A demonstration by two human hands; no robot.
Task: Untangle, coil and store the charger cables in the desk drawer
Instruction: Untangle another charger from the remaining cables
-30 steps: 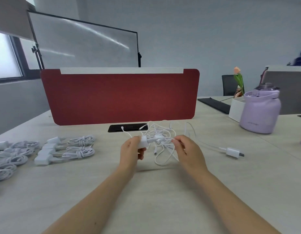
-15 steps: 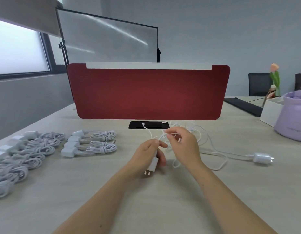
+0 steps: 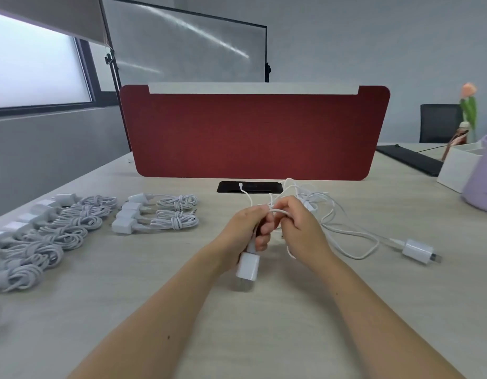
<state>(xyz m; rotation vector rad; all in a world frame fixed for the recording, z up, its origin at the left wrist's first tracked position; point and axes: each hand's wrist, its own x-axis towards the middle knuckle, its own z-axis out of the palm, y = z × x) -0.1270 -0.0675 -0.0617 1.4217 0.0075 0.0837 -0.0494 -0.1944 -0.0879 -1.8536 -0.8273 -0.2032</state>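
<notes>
left hand [image 3: 243, 228] grips cable [image 3: 346, 231] | right hand [image 3: 299, 228] pinches it

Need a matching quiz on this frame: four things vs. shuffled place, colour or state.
1 left hand
2 coiled chargers
3 jug
4 divider

A purple, far right
B red, upright at the back of the desk
C grips a cable, plug below it
D in rows, left on the desk

Pairs: 1-C, 2-D, 3-A, 4-B
</notes>
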